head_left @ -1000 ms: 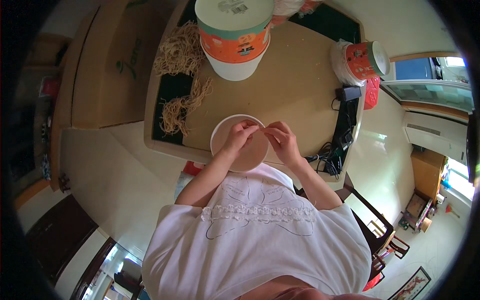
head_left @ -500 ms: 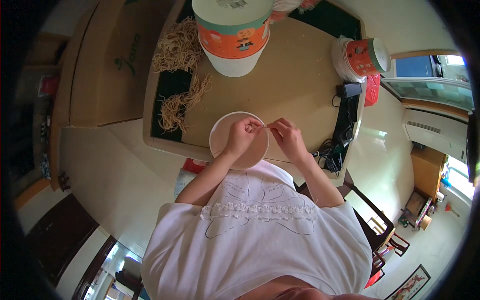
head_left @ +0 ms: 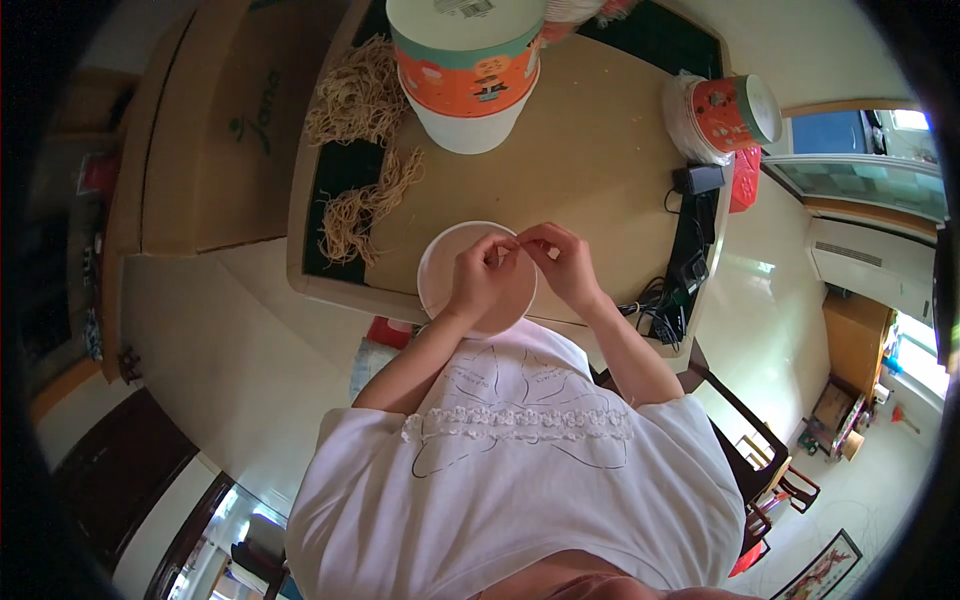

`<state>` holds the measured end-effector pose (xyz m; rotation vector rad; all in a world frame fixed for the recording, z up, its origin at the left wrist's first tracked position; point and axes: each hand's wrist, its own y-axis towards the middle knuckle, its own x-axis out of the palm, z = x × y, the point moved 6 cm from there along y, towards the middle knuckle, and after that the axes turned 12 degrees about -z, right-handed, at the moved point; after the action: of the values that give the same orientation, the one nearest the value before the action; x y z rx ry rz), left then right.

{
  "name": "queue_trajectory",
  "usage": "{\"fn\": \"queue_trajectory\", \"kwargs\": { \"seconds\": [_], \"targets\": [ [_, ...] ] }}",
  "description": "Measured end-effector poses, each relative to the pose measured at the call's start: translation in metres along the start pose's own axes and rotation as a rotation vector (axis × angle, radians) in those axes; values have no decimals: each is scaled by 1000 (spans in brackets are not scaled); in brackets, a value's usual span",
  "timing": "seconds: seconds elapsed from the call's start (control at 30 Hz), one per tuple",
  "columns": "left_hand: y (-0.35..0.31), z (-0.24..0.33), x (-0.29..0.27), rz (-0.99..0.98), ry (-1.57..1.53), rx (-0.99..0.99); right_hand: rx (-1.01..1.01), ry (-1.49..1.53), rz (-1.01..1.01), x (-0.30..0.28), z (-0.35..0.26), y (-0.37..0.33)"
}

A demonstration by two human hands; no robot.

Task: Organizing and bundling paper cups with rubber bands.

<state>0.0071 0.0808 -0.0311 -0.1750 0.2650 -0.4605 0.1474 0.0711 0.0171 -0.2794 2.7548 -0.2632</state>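
Note:
A white paper tub (head_left: pixel 438 268) stands at the table's near edge, its open mouth facing up. My left hand (head_left: pixel 480 278) is over the mouth, fingers curled in a pinch. My right hand (head_left: pixel 562 262) comes in from the right, thumb and forefinger pinched too. The two sets of fingertips meet beside the tub's far right rim. Whatever small thing they hold is hidden by the fingers. Beyond, to the left, lie a tangled heap of beige cords (head_left: pixel 360 95) and a smaller bunch of cords (head_left: pixel 365 205).
A tall stack of orange, green and white tubs (head_left: pixel 470 85) stands at the back. Farther right are a plastic-wrapped tub stack (head_left: pixel 722 115), a black power adapter (head_left: pixel 698 180) and coiled black cables (head_left: pixel 655 305). A large cardboard box (head_left: pixel 215 140) flanks the table's left.
My right hand has shifted slightly left and up, and its fingertips have come closer to the left hand's. The left hand and the tub have hardly moved.

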Motion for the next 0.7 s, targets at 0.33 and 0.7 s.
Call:
{"fn": "queue_trajectory", "kwargs": {
  "seconds": [0.33,0.7],
  "targets": [
    [4,-3,1,-21,-68,38,37,129,64,5,20,-3],
    [1,4,0,-12,10,42,-178,-257,142,0,-10,0]
  ]
}}
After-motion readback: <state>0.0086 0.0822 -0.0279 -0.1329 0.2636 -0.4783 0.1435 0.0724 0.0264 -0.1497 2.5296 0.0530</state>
